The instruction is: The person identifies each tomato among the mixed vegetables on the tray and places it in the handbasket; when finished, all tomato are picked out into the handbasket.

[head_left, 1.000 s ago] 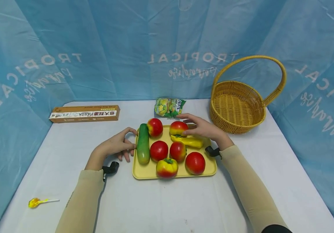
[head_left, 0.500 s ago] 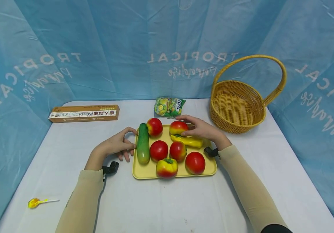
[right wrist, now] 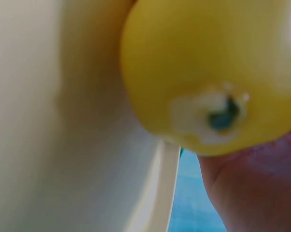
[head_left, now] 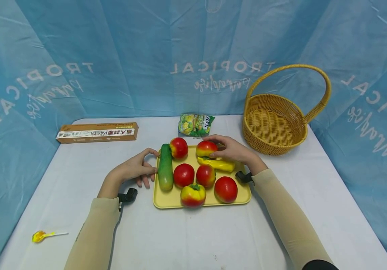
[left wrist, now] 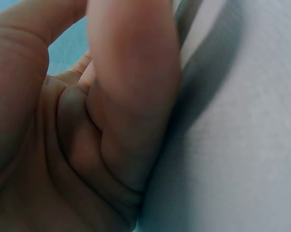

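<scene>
In the head view my left hand [head_left: 133,167] rests at the left rim of the yellow tray [head_left: 169,202], thumb and index fingertips touching the rim beside a cucumber [head_left: 165,170]. The left wrist view shows its bent fingers [left wrist: 135,72] low against the white cloth. My right hand [head_left: 232,150] holds a red-and-yellow fruit [head_left: 206,148] at the tray's back right, thumb in front and fingers behind. Seen from the right wrist, the fruit's yellow end [right wrist: 198,58] has a small green stem. A long yellow pepper [head_left: 217,164] lies just in front of that hand.
The tray also carries several red fruits [head_left: 226,189] and a yellow-red one with a green top [head_left: 193,195]. Behind it lie a green snack packet [head_left: 196,125] and a pasta box [head_left: 97,132]. A wicker basket [head_left: 274,123] stands back right; a lollipop [head_left: 41,236] lies front left.
My right hand has eased slightly left, closer round the red-and-yellow fruit. My left hand stays at the tray's rim.
</scene>
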`<state>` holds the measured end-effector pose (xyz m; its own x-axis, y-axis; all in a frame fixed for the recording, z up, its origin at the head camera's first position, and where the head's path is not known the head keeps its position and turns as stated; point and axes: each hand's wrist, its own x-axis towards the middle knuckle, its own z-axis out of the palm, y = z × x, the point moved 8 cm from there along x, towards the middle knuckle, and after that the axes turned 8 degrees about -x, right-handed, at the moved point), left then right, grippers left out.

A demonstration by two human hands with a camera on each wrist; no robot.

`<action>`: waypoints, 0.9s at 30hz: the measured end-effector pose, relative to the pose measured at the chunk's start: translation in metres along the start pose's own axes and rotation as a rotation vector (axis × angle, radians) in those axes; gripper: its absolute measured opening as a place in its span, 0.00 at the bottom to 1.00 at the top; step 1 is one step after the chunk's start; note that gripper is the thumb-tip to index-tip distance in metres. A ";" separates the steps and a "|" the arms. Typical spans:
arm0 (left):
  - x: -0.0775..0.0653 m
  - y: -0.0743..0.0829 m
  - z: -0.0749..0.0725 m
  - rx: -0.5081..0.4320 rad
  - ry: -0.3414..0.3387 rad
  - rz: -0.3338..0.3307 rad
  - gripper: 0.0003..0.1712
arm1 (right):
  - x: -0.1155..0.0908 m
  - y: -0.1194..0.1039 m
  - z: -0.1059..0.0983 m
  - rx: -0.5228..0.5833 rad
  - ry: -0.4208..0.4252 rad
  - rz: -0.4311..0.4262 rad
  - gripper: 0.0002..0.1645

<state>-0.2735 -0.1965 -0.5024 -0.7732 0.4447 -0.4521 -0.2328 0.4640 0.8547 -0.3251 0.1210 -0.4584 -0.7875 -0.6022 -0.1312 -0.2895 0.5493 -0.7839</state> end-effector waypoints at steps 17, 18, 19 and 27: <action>0.001 -0.002 -0.001 0.002 0.014 -0.017 0.35 | -0.004 -0.008 -0.008 0.017 0.026 -0.017 0.32; 0.000 -0.001 -0.001 -0.001 0.015 -0.015 0.35 | -0.006 -0.010 -0.010 0.020 0.032 -0.026 0.31; 0.000 -0.001 0.000 -0.004 0.015 -0.015 0.35 | -0.007 -0.013 -0.012 0.025 0.038 -0.037 0.31; 0.000 -0.001 0.000 -0.014 0.016 -0.016 0.35 | -0.027 -0.026 -0.039 0.082 0.117 -0.042 0.34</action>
<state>-0.2733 -0.1964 -0.5034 -0.7784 0.4254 -0.4617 -0.2534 0.4599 0.8511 -0.3179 0.1457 -0.4110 -0.8351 -0.5494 -0.0297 -0.2817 0.4733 -0.8347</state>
